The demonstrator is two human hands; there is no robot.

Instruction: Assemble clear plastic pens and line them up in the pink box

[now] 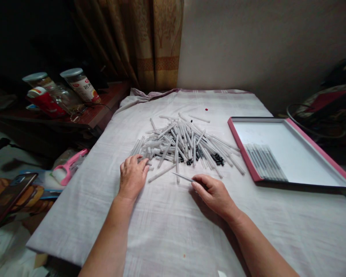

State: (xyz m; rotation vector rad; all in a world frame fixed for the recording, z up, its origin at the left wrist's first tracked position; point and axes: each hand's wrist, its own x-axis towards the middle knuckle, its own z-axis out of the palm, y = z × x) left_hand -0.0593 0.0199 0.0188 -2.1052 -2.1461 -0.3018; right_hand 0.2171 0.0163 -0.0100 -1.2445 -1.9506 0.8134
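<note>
A loose pile of translucent pen barrels (187, 138) and small black pen parts (218, 159) lies on the cloth-covered table. At the pile's near left edge, my left hand (132, 173) rests with its fingers apart, touching pale plastic pieces (148, 152); what lies under the fingertips is hidden. My right hand (212, 192) pinches a slim pen refill (182, 176), its pointed tip turned left towards the pile. Just beyond that tip, one barrel (162, 173) lies slanted on the cloth, apart from most of the heap.
To the right sits a shallow pink-edged box (248, 163) with a row of assembled-looking pens (265, 162) inside. A tiny red piece (206, 109) lies behind the pile. Jars (82, 86) stand on a wooden side table (103, 111) at left; pink-handled scissors (67, 169) lie lower down.
</note>
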